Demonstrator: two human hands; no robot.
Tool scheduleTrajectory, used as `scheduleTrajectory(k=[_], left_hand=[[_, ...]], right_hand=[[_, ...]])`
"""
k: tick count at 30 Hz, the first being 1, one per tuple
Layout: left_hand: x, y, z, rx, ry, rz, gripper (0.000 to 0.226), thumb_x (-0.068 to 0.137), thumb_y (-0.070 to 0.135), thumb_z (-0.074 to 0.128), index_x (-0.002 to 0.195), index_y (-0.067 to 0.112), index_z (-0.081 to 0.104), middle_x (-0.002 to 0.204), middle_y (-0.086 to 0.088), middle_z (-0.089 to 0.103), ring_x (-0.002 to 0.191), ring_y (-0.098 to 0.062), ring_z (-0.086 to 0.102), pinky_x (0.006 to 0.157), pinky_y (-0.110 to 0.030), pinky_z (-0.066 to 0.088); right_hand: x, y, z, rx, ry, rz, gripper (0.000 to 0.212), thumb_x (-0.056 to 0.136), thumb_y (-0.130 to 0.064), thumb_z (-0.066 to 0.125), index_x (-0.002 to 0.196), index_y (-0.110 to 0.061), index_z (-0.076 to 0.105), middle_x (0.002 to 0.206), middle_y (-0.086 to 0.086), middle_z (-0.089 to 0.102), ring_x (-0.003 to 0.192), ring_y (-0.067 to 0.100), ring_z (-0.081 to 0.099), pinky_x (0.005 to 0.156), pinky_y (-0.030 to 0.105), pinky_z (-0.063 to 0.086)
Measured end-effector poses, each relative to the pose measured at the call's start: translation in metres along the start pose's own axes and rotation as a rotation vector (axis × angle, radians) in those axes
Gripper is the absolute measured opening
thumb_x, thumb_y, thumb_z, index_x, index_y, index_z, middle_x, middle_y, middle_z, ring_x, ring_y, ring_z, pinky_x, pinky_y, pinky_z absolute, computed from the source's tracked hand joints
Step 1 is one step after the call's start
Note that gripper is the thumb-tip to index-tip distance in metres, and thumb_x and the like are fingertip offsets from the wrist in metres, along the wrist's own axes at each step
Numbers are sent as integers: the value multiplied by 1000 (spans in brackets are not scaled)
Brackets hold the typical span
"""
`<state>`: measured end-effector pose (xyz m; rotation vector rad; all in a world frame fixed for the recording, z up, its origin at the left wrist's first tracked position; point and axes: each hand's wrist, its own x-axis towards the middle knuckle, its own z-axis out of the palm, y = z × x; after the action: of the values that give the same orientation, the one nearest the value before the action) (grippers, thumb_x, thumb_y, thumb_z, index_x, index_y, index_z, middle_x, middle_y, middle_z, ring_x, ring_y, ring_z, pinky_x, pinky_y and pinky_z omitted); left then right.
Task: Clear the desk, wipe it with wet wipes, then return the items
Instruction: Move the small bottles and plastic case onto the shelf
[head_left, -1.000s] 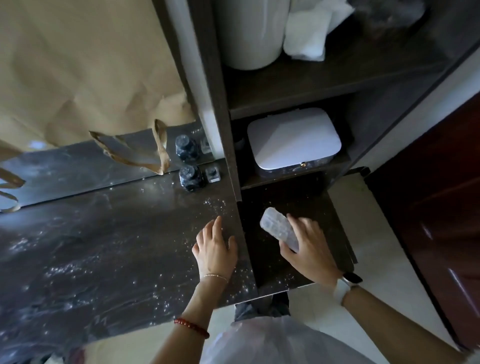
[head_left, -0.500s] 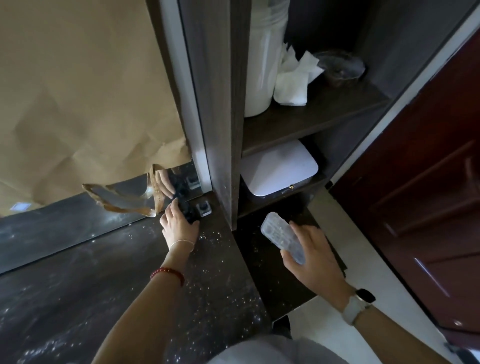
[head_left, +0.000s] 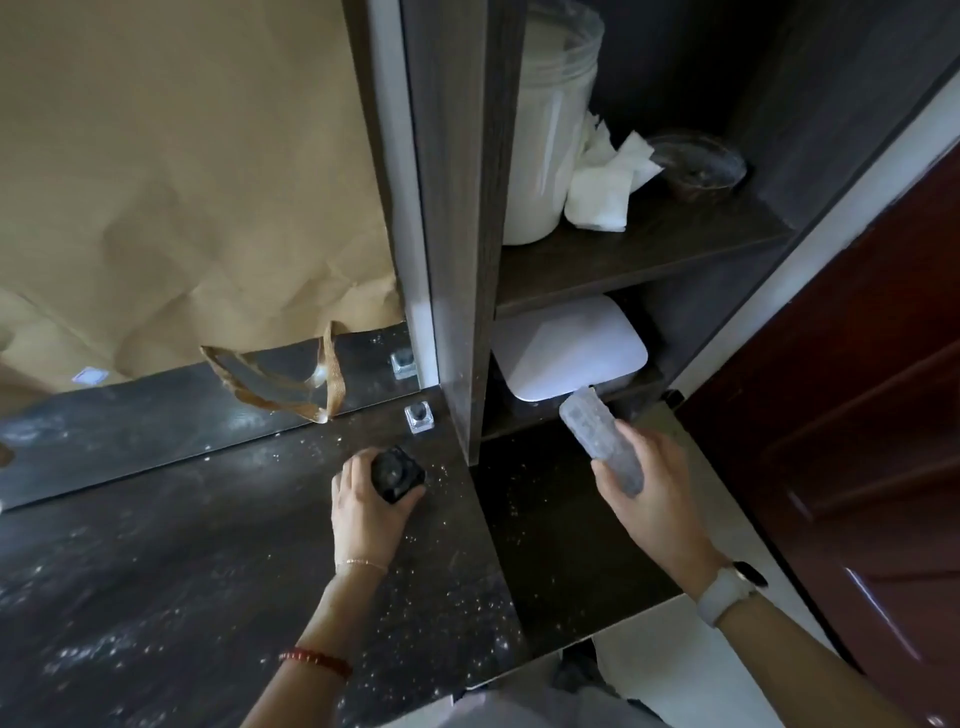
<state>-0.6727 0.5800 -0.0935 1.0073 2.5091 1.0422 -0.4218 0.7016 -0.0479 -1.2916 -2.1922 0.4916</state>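
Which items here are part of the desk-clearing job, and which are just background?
In play:
- dark bottle, gripped by left hand
- translucent ridged case, held by right hand
- small clear bottle, on the desk

Lying about:
- white box, lower shelf
- white tub, tissues, upper shelf
- brown paper

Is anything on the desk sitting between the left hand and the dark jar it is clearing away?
No. The left hand already grips the dark jar, fingers curled round it. The small clear cube sits behind the jar near the mirror, not between them. The right hand holds a pale packet off to the side.
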Motion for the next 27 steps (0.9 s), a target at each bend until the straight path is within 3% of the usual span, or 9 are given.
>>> scheduleTrajectory(k=[3, 7, 11, 16, 20, 22, 25, 27], left_hand=[[-30, 18, 0, -3, 18, 102, 62, 50, 14, 88, 103, 5, 57, 101, -11, 61, 92, -31, 51, 83, -26, 36], [-42, 56, 4, -8, 30, 153, 62, 49, 15, 88, 103, 5, 58, 102, -11, 61, 93, -31, 52, 82, -16, 29], [-49, 89, 10, -2, 56, 167, 63, 50, 18, 87, 104, 6, 57, 104, -10, 60, 95, -30, 51, 84, -17, 30], [-54, 122, 19, -3, 70, 188, 62, 52, 20, 86, 106, 8, 57, 105, -7, 59, 97, -25, 50, 88, -27, 37], [-51, 146, 29, -39, 73, 228, 61, 54, 22, 86, 106, 9, 57, 106, -5, 59, 97, -21, 49, 89, -19, 34], [-48, 158, 34, -53, 76, 245, 61, 54, 22, 85, 106, 8, 56, 107, -7, 59, 98, -23, 50, 88, -15, 31], [-42, 171, 41, -62, 90, 258, 61, 55, 22, 85, 107, 6, 56, 107, -8, 59, 99, -26, 51, 89, -13, 28], [-40, 175, 45, -57, 98, 262, 61, 56, 23, 85, 107, 6, 55, 107, -9, 58, 99, -27, 50, 89, -14, 28]], right_hand=[[30, 13, -6, -50, 124, -111, 42, 79, -34, 64, 109, -5, 60, 102, 14, 60, 94, 24, 50, 74, 34, 49], [80, 25, -9, -117, 115, -115, 34, 78, -30, 68, 103, -7, 61, 101, 15, 62, 94, 34, 53, 81, 37, 42], [118, 25, 1, -170, 66, -80, 32, 78, -24, 69, 101, -4, 63, 105, 23, 60, 98, 43, 50, 80, 45, 41], [133, 26, 6, -228, -58, -37, 38, 85, -30, 59, 113, -4, 57, 117, 24, 52, 108, 41, 43, 85, 48, 38], [116, 34, 0, -163, -55, -150, 45, 85, -22, 58, 126, -6, 50, 129, 21, 48, 114, 40, 44, 87, 49, 41], [101, 48, -3, -132, -16, -242, 45, 83, -19, 57, 126, -7, 49, 127, 20, 47, 114, 38, 45, 88, 48, 43], [86, 68, -4, -143, -28, -365, 40, 88, -20, 40, 125, -8, 50, 124, 20, 49, 116, 33, 42, 93, 46, 44], [90, 74, -4, -153, -49, -391, 35, 90, -12, 43, 123, -7, 53, 121, 20, 52, 116, 33, 42, 92, 47, 47]])
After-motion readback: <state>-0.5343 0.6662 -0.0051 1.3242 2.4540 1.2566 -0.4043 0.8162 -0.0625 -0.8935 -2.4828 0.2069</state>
